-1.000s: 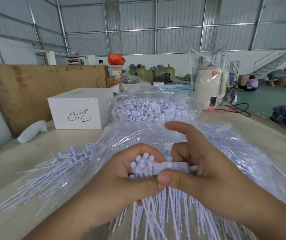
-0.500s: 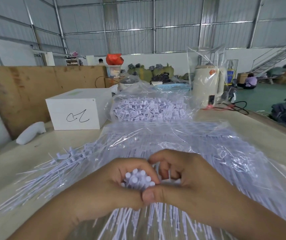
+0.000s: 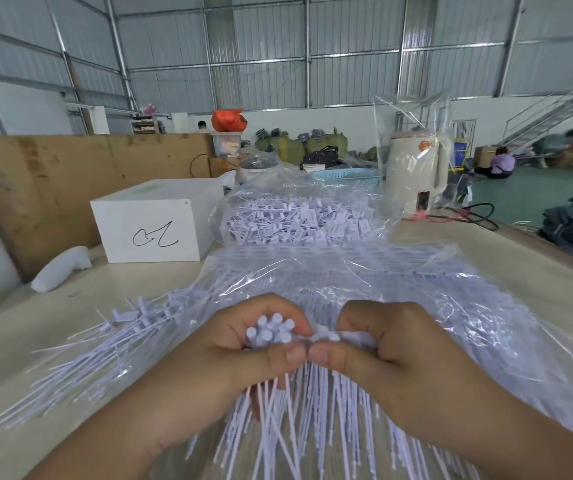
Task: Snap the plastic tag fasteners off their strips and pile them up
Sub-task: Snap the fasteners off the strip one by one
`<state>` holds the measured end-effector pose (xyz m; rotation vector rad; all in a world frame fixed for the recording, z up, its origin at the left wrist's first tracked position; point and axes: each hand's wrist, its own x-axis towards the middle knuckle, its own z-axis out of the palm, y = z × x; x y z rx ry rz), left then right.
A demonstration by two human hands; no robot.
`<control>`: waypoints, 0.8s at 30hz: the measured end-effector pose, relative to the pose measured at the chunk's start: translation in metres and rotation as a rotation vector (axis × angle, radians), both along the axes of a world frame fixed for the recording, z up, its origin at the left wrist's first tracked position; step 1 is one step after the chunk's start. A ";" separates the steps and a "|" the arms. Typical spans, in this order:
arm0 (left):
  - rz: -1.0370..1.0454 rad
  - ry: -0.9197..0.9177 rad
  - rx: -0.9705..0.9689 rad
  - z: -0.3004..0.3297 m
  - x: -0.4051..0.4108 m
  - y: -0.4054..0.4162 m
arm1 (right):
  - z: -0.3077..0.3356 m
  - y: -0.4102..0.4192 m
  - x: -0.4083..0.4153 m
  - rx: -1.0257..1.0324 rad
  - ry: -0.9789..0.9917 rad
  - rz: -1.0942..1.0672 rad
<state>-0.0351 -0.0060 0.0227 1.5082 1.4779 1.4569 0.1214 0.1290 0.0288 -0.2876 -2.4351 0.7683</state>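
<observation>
Left hand (image 3: 229, 355): gripping a bundle of loose fasteners (image 3: 271, 332), round white heads up, thin tails fanning down.
Right hand (image 3: 382, 344): pinching the strip (image 3: 347, 337).

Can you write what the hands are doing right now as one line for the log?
left hand: grips bundle of pale lilac plastic tag fasteners | right hand: pinches white plastic strip | step: snapping, not piled
</observation>
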 end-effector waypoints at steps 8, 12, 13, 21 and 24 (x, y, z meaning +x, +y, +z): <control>0.035 0.000 0.020 0.005 0.000 -0.006 | -0.010 0.000 -0.006 0.063 0.060 0.008; 0.074 -0.006 0.083 0.003 0.001 -0.004 | -0.009 -0.003 -0.010 0.006 0.116 -0.011; 0.086 -0.004 0.099 0.003 0.001 -0.004 | -0.009 -0.004 -0.010 -0.021 0.128 -0.015; 0.254 -0.006 0.190 0.001 0.024 -0.003 | -0.001 -0.015 -0.015 -0.310 0.410 -0.187; 0.243 -0.028 0.186 -0.004 0.040 0.003 | 0.007 -0.003 -0.008 -0.322 0.484 -0.148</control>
